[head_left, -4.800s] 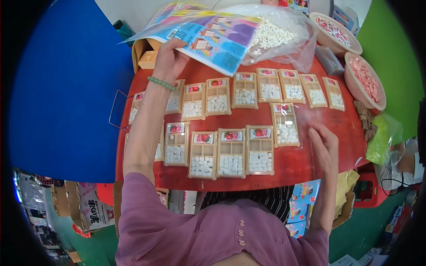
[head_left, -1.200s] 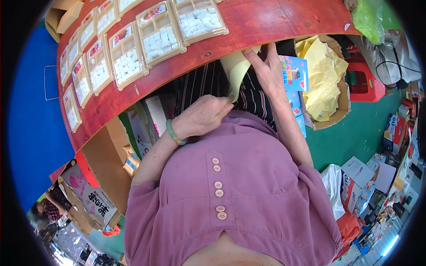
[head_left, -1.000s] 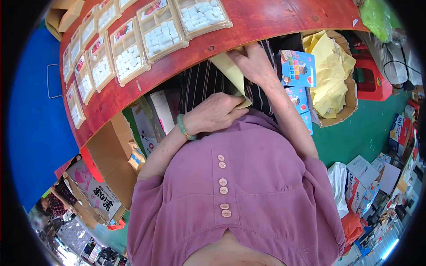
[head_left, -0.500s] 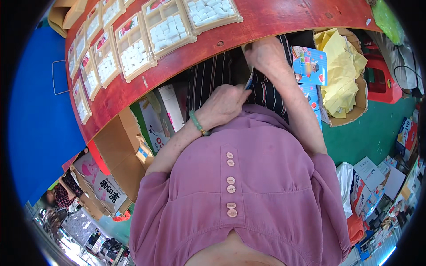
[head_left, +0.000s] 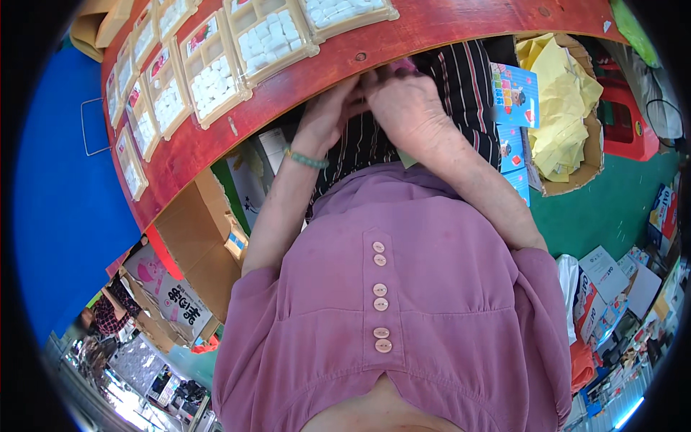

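Observation:
My left hand (head_left: 327,114), with a green bead bracelet (head_left: 305,158) at the wrist, reaches up over my lap beside the red table's near edge. Its fingers are bent and partly hidden. Against it lies my right hand (head_left: 410,106), back upward, fingers curled in under the table edge. What the two hands hold between them is hidden. Just past the right knuckles shows a bit of something pink (head_left: 404,65). A pale green scrap (head_left: 407,159) pokes out below the right wrist, on the black striped cloth (head_left: 464,86) over my lap.
Beige compartment trays (head_left: 214,90) of white pieces line the red table (head_left: 302,86). Blue printed boxes (head_left: 515,97) stand right of my lap, beside a carton of yellow paper (head_left: 554,108) and a red stool (head_left: 628,119). An opened cardboard box (head_left: 198,237) is at the left.
Both hands have moved forward to the table edge and come together, the left swinging up and leftward. The thin blue-edged piece earlier between them no longer shows.

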A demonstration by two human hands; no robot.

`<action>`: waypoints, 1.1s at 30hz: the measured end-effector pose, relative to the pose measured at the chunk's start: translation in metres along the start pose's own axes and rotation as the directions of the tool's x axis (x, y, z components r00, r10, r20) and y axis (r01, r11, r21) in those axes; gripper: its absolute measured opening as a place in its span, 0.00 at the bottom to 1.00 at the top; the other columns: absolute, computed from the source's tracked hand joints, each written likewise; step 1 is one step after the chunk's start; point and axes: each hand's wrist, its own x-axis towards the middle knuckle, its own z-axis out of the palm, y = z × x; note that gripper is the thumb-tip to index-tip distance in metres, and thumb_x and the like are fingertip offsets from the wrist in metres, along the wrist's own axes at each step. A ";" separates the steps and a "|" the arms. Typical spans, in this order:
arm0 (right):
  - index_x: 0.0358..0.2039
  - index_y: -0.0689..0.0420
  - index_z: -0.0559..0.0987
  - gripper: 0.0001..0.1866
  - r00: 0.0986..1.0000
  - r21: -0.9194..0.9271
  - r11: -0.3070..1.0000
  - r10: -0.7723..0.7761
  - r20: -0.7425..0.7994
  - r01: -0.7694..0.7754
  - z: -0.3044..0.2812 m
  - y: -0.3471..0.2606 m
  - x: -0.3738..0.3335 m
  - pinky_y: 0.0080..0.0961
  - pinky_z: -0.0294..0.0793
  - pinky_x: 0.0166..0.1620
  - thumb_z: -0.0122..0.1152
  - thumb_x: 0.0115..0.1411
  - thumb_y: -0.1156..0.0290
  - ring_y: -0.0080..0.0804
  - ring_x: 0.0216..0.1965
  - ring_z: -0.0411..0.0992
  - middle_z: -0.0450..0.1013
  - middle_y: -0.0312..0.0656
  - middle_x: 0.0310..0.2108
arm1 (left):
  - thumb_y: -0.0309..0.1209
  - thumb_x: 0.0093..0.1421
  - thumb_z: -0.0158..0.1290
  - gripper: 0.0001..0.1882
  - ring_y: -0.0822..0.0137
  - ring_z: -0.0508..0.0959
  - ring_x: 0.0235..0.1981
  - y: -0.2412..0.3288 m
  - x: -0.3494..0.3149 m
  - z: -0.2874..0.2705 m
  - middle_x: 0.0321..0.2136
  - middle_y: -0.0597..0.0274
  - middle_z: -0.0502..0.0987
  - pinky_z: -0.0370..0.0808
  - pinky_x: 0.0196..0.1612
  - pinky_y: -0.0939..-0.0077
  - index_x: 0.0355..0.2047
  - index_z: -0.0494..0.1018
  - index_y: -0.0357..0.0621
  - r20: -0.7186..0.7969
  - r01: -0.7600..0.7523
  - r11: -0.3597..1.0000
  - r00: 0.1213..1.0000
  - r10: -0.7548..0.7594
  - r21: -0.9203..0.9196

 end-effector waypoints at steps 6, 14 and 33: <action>0.48 0.65 0.69 0.25 0.991 -0.060 0.990 -0.127 0.030 0.129 0.009 -0.015 -0.018 0.26 0.74 0.37 0.53 0.47 0.75 0.35 0.38 0.74 0.73 0.47 0.38 | 0.31 0.58 0.52 0.19 0.64 0.73 0.47 -0.016 0.011 -0.011 0.46 0.58 0.71 0.73 0.47 0.66 0.49 0.66 0.42 -0.239 -0.127 0.990 0.965 0.111 -0.053; 0.46 0.65 0.71 0.23 0.962 0.161 0.950 -0.274 0.015 0.268 0.001 -0.001 -0.050 0.31 0.76 0.40 0.53 0.46 0.76 0.40 0.41 0.71 0.72 0.50 0.44 | 0.26 0.60 0.50 0.13 0.65 0.76 0.42 -0.037 -0.045 -0.020 0.41 0.59 0.74 0.76 0.43 0.66 0.46 0.69 0.39 -0.324 -0.155 0.937 0.945 0.049 -0.312; 0.48 0.59 0.71 0.27 0.882 0.422 0.870 -0.389 0.267 0.255 -0.002 -0.009 -0.043 0.36 0.68 0.51 0.56 0.43 0.81 0.47 0.47 0.68 0.71 0.46 0.47 | 0.21 0.59 0.48 0.15 0.64 0.75 0.44 -0.028 -0.123 -0.049 0.42 0.52 0.74 0.73 0.49 0.66 0.47 0.66 0.32 -0.346 -0.288 0.896 0.923 0.166 -0.338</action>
